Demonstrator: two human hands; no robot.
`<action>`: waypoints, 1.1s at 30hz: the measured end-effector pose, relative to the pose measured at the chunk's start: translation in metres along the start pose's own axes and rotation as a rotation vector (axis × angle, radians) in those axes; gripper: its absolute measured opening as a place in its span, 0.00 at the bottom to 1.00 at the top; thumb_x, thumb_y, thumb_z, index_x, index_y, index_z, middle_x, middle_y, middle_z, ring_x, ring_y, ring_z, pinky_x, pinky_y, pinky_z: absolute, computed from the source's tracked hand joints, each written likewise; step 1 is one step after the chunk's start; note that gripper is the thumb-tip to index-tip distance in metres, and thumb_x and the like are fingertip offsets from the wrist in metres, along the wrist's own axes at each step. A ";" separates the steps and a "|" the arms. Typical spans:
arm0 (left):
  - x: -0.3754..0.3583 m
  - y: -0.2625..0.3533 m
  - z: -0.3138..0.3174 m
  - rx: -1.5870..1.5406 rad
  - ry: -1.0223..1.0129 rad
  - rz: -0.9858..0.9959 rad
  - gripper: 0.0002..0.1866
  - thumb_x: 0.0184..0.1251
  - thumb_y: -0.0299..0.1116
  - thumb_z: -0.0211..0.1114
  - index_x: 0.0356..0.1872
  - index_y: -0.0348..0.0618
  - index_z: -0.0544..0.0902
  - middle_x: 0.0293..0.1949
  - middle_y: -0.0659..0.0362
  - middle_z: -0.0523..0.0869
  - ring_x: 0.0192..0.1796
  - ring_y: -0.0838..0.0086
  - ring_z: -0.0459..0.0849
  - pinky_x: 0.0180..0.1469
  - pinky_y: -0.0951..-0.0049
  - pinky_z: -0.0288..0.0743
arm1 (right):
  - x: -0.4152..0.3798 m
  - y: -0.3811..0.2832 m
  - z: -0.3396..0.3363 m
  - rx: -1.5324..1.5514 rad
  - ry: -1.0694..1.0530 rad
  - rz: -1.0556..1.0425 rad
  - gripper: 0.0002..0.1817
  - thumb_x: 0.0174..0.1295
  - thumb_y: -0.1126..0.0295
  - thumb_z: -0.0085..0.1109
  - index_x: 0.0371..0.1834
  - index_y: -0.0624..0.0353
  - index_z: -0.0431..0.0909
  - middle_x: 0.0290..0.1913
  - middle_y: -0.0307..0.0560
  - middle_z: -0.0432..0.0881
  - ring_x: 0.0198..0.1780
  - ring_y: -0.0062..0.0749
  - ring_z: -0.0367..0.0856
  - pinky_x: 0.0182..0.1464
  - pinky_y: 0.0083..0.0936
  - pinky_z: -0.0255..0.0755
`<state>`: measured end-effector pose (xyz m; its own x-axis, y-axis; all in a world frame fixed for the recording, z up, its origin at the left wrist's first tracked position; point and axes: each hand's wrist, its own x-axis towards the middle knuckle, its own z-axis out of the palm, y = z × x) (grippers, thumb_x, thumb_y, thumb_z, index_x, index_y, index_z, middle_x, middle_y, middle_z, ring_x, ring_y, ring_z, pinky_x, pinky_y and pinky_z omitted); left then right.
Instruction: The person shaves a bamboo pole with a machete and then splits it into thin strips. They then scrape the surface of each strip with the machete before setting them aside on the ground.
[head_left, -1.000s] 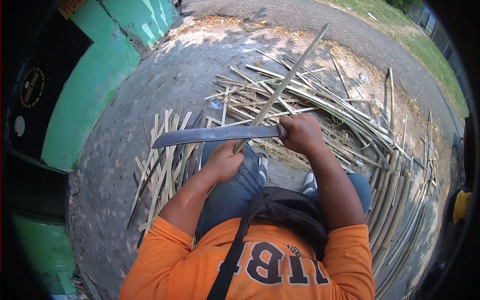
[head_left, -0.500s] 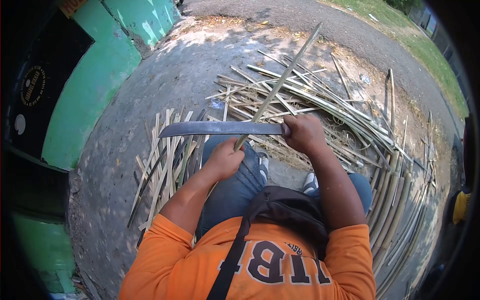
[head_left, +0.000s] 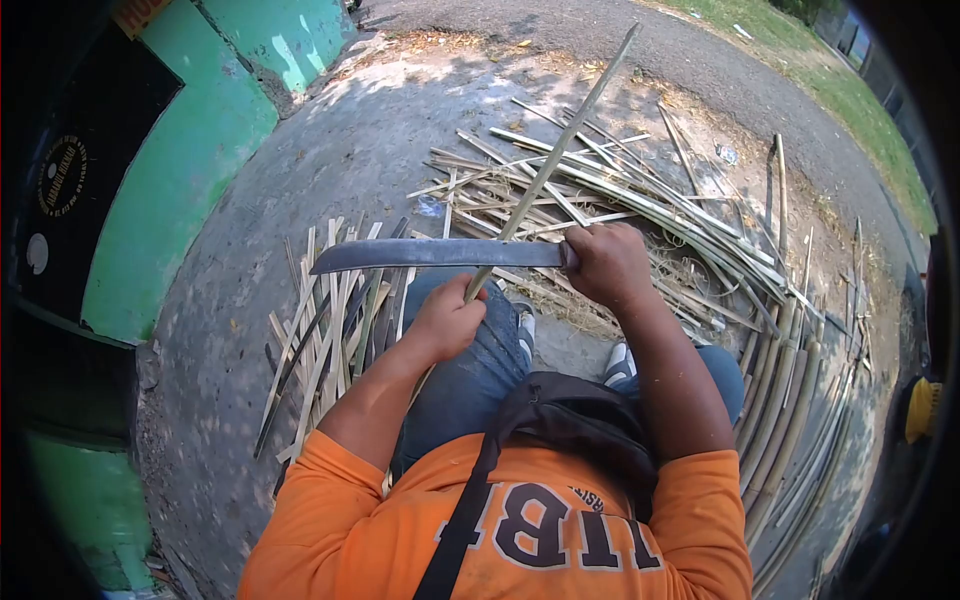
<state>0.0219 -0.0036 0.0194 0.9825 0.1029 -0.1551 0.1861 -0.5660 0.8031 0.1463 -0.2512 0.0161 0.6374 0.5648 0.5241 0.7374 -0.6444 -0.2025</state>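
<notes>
My left hand (head_left: 446,318) is closed around a long bamboo strip (head_left: 556,155), which slants up and away to the right from my lap. In my right hand (head_left: 609,264) is the handle of a machete (head_left: 430,254), its wide blade pointing left. The blade lies across the strip just beyond my left fingers and appears to touch it. Most of the machete's handle is hidden inside my fist. The strip's near end runs back under my left forearm.
Split bamboo strips (head_left: 320,330) lie piled on the left. A tangled heap of strips and shavings (head_left: 600,200) spreads ahead. Bamboo poles (head_left: 775,400) lie on the right. A green wall (head_left: 180,200) borders the left side. A black waist bag (head_left: 580,420) rests on my lap.
Little differs. Both hands keep their grips, and the machete still crosses the strip at nearly the same place. The whole view has shifted very slightly.
</notes>
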 end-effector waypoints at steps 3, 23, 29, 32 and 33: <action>0.004 -0.008 0.005 0.074 -0.060 0.056 0.14 0.63 0.34 0.61 0.45 0.34 0.81 0.35 0.50 0.85 0.39 0.64 0.83 0.45 0.62 0.77 | 0.000 -0.035 0.009 0.031 -0.034 0.073 0.05 0.57 0.64 0.65 0.28 0.51 0.80 0.25 0.47 0.85 0.26 0.51 0.85 0.36 0.47 0.77; 0.001 -0.010 -0.002 -0.025 0.015 -0.008 0.16 0.65 0.36 0.59 0.45 0.33 0.82 0.31 0.49 0.86 0.35 0.62 0.86 0.41 0.62 0.78 | -0.004 0.044 0.014 -0.011 -0.045 0.118 0.06 0.59 0.63 0.63 0.28 0.52 0.82 0.24 0.51 0.83 0.29 0.54 0.85 0.36 0.51 0.78; 0.001 -0.006 0.008 -0.002 0.034 0.042 0.15 0.65 0.36 0.59 0.44 0.33 0.82 0.30 0.46 0.86 0.34 0.56 0.87 0.41 0.57 0.79 | -0.003 -0.016 0.008 0.044 -0.080 0.080 0.06 0.57 0.62 0.65 0.29 0.50 0.82 0.25 0.48 0.84 0.30 0.52 0.86 0.35 0.49 0.78; 0.004 -0.011 0.011 0.086 0.034 0.115 0.15 0.65 0.36 0.59 0.44 0.33 0.82 0.31 0.43 0.87 0.34 0.52 0.87 0.41 0.55 0.79 | 0.002 -0.029 0.001 0.059 -0.115 -0.003 0.06 0.58 0.64 0.63 0.29 0.52 0.80 0.24 0.50 0.82 0.30 0.57 0.83 0.36 0.53 0.76; 0.000 -0.004 0.007 0.078 0.021 0.062 0.15 0.65 0.36 0.59 0.44 0.33 0.82 0.31 0.42 0.87 0.35 0.51 0.88 0.42 0.55 0.79 | 0.000 -0.011 0.007 0.045 -0.073 0.077 0.06 0.59 0.64 0.63 0.29 0.52 0.81 0.25 0.51 0.83 0.30 0.56 0.84 0.36 0.53 0.77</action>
<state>0.0208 -0.0068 0.0123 0.9922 0.0822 -0.0935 0.1245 -0.6339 0.7633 0.1399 -0.2406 0.0130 0.7057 0.5516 0.4447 0.6941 -0.6643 -0.2773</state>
